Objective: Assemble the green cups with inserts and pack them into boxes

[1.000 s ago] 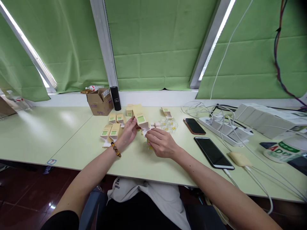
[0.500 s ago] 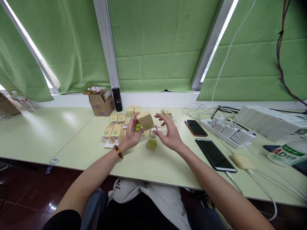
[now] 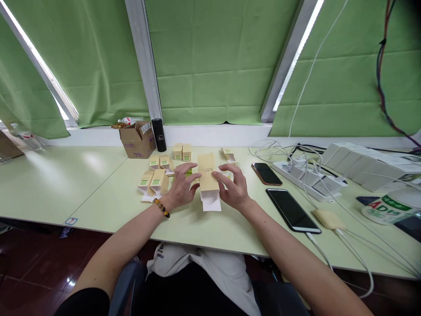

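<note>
At frame centre you grip a tan carton (image 3: 208, 179) between both hands, its white flap open toward you: left hand (image 3: 182, 188) closed on its left side, right hand (image 3: 232, 188) on its right, above the table (image 3: 98, 193).

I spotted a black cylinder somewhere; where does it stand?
The black cylinder stands upright at the table's far edge by the window, just right of the open cardboard box.

The print on the tan carton (image 3: 208, 175) is too small to read, and the hands hide its sides.
</note>
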Demonstrator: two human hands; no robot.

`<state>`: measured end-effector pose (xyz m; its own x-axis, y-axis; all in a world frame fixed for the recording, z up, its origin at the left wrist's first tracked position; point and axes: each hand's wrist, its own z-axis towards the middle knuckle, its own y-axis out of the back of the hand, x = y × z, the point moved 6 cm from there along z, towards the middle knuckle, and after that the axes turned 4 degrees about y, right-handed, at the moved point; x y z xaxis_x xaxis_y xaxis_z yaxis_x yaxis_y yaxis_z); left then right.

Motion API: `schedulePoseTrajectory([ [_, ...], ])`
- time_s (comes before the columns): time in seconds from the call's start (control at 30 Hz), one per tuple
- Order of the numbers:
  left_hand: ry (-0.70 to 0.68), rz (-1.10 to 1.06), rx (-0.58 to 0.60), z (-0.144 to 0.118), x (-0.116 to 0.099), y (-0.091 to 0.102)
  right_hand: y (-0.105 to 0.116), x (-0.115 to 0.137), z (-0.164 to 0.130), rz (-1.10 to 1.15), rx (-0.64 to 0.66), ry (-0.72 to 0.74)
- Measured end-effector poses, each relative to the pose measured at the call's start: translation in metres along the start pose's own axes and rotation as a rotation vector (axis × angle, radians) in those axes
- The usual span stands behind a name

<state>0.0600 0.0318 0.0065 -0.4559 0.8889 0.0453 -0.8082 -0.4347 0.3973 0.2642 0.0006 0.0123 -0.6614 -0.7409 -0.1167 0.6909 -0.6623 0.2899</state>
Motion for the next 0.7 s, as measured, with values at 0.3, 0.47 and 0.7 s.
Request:
schedulePoseTrajectory([
  [0.3, 0.056, -0.249, 0.097, 0.009, -0.006, -0.001, 0.004, 0.015, 0.013, 0.241, 0.062, -0.139],
  [0.47, 0.307, -0.469, 0.041, 0.004, 0.005, -0.009, 0.002, 0.015, 0.017, 0.334, 0.02, -0.315],
  [0.7, 0.602, -0.558, -0.002, -0.002, 0.016, -0.015, -0.024, 0.007, -0.004, 0.473, 0.067, -0.494],
])
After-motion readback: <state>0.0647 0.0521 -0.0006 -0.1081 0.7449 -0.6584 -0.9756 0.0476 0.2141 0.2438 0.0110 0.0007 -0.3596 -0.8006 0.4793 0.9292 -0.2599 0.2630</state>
